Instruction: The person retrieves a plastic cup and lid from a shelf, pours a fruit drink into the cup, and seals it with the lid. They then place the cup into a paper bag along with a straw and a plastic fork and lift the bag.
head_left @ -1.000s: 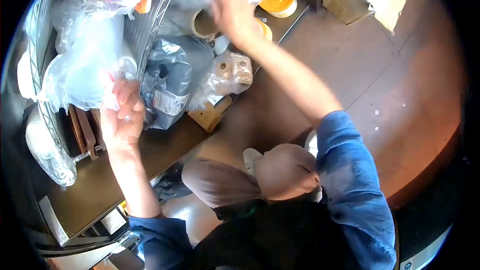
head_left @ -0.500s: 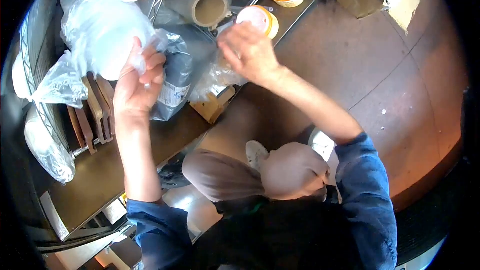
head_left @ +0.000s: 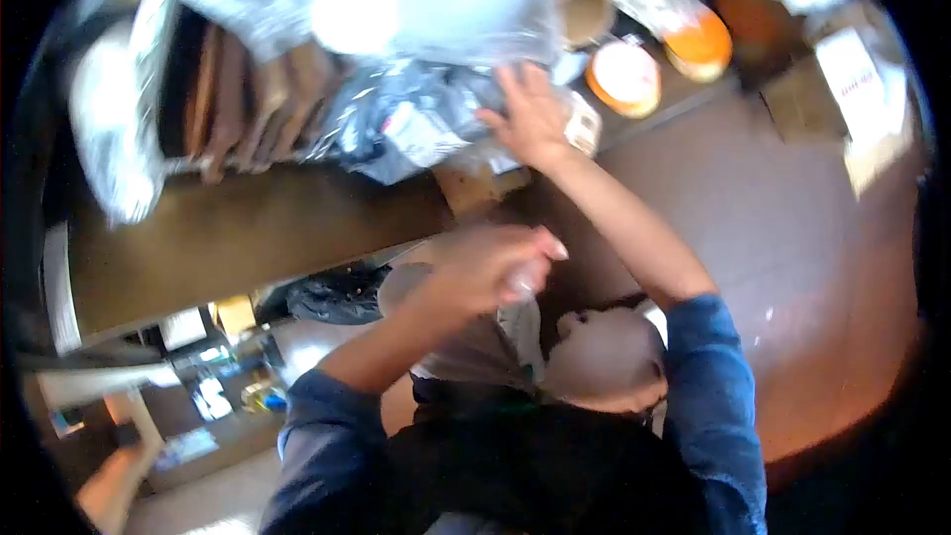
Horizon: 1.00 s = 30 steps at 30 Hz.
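My left hand (head_left: 495, 263) is closed and blurred in front of my lap, round something pale and translucent that I cannot make out. My right hand (head_left: 535, 119) has its fingers spread against the plastic-wrapped goods on the shelf. Beside its fingertips lies a dark grey bag (head_left: 371, 124) with a white label (head_left: 424, 134). Above them bulges a large clear plastic bag (head_left: 456, 0) with white contents. Just right of this hand stands an orange tub with a white lid (head_left: 624, 74).
An orange-lidded tub (head_left: 699, 40) and a cardboard tube (head_left: 584, 15) sit at the back of the shelf (head_left: 248, 228). Brown boards (head_left: 248, 104) stand upright at left. An open carton (head_left: 812, 99) rests at the upper right. Lower left are small boxes (head_left: 236, 317).
The view has turned, shifting the shelf goods rightward. My left hand has left the clear bag and come down before my lap. My right hand now reaches onto the wrapped goods.
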### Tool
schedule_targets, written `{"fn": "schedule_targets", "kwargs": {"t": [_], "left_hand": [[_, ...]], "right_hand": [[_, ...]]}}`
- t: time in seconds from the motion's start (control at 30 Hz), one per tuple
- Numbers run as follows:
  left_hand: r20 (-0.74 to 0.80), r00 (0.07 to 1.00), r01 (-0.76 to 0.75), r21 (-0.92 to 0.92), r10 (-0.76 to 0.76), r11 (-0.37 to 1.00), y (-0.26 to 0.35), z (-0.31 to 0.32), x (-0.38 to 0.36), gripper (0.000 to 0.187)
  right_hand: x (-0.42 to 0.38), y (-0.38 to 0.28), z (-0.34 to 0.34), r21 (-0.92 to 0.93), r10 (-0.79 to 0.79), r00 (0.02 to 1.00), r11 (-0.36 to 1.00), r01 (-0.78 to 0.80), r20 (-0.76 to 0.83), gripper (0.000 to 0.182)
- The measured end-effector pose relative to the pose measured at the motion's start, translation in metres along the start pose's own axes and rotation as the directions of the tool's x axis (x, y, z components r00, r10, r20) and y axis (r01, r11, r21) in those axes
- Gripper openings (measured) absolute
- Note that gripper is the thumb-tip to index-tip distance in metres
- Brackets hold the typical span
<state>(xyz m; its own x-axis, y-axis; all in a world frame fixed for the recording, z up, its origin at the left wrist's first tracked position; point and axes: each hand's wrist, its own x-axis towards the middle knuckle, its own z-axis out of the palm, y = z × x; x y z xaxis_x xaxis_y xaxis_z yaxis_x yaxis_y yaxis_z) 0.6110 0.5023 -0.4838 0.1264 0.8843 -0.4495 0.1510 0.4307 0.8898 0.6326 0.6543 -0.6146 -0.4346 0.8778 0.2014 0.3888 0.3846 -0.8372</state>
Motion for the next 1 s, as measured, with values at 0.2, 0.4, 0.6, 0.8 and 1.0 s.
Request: {"fn": "schedule_targets", "kwargs": {"t": [0.2,0.4,0.6,0.8,1.0], "left_hand": [[0.058,0.891,0.303,-0.814,-0.451,0.495,-0.098,0.005,0.011,0.034],[0.049,0.899,0.265,-0.852,-0.435,0.451,-0.105,0.016,-0.004,0.028],[-0.139,0.972,0.007,-0.787,-0.188,0.617,-0.138,0.032,0.003,0.018],[-0.03,0.996,-0.056,-0.93,0.079,0.364,-0.216,0.065,0.056,0.015],[-0.286,0.863,-0.486,-0.254,0.416,0.836,-0.13,0.04,0.01,0.022]], "right_hand": [[-0.033,-0.025,-0.047,0.125,-0.137,0.943,0.975,0.182,-0.302,0.053],[-0.149,0.001,-0.054,0.25,-0.202,0.979,0.95,0.187,0.034,0.018],[-0.162,0.0,-0.061,0.12,-0.472,0.88,0.877,0.465,0.046,0.024],[-0.143,-0.027,-0.062,-0.039,-0.447,0.846,0.878,0.478,0.291,0.04],[-0.124,-0.042,-0.083,0.153,-0.408,0.863,0.913,0.379,0.298,0.038]]}}
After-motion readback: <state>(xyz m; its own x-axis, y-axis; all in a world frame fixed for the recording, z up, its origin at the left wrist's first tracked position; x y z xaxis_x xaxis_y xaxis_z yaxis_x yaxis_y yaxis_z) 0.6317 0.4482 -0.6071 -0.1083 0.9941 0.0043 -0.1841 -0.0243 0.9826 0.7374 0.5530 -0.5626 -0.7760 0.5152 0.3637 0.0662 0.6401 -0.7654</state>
